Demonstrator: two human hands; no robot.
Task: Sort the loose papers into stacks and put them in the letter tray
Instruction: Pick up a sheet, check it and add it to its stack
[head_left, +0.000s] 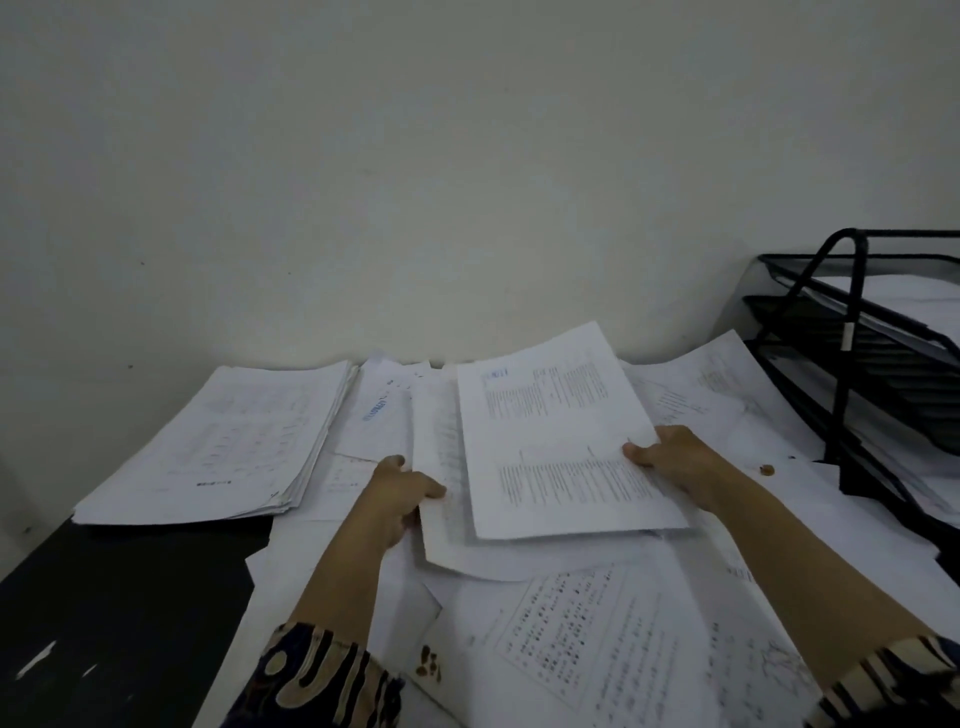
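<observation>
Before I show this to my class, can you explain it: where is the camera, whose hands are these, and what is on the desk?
There is one picture, taken by a camera worn on a person's head, looking down at their own hands. The left hand and the right hand each grip an edge of a bundle of printed sheets held above the dark desk. Loose papers lie scattered below. A neat stack sits at the left. A black wire letter tray stands at the right, with paper in its top tier.
</observation>
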